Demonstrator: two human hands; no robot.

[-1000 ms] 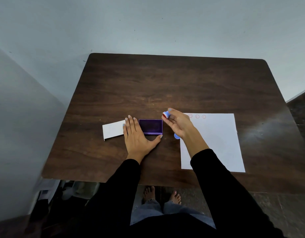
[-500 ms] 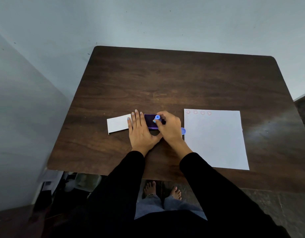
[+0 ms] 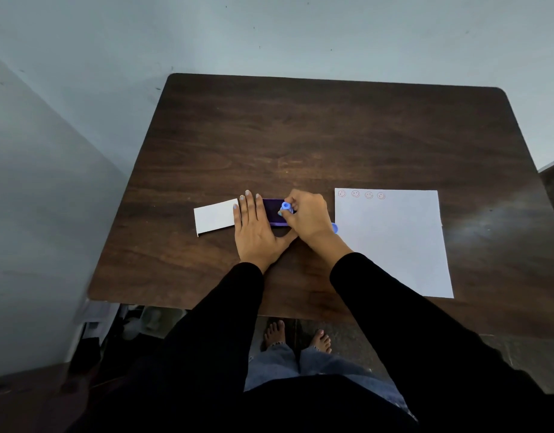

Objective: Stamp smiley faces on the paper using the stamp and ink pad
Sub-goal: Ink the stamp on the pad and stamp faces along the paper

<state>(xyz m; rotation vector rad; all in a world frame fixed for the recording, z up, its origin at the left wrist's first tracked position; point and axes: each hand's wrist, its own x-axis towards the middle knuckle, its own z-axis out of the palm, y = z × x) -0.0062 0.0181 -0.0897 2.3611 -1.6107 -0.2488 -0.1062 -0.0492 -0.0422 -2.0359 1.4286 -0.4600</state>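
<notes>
At frame centre the blue stamp (image 3: 286, 208), pinched in the right hand (image 3: 307, 218), presses on the purple ink pad (image 3: 274, 211), steadied by the flat, spread left hand (image 3: 256, 230), with the paper (image 3: 391, 245) lower right near the table (image 3: 332, 135) edge.

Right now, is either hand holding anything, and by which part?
The right hand pinches the blue stamp by its upper body, pressing it onto the ink pad. The left hand lies flat, steadying the pad, holding nothing.

Long black sleeves (image 3: 403, 310) reach both wrists; frayed light-blue jeans (image 3: 288, 360) end above bare feet (image 3: 275, 334).
</notes>
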